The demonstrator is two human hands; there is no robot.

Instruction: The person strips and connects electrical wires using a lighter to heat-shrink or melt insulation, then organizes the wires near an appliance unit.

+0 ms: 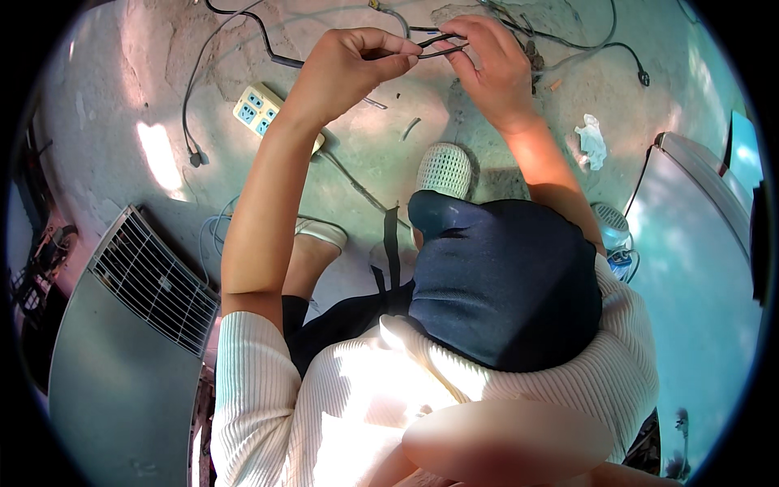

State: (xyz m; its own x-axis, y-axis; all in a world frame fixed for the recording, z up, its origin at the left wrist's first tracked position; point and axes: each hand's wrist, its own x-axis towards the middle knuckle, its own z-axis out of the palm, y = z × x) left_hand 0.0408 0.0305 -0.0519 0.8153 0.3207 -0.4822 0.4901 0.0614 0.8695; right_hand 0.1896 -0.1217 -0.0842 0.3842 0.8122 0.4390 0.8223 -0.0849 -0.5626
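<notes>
A thin black cable (442, 52) runs between my two hands at the top of the view, its strands forming a narrow loop. My left hand (349, 69) pinches it between thumb and forefinger. My right hand (493, 75) grips the other side with bent fingers, close to the left fingertips. The exact joint or ends of the cable are partly hidden by my fingers. Behind my left hand, a thicker black cord (272, 50) lies across the floor. A cream power strip (258, 108) with blue socket faces sits beside my left forearm.
Cords with a black plug (195, 157) at left and another plug (643, 78) at right lie on the concrete. Crumpled white tissue (592, 143) is right of my right forearm. A grey grilled appliance (122, 349) stands left, a pale panelled appliance (690, 243) right.
</notes>
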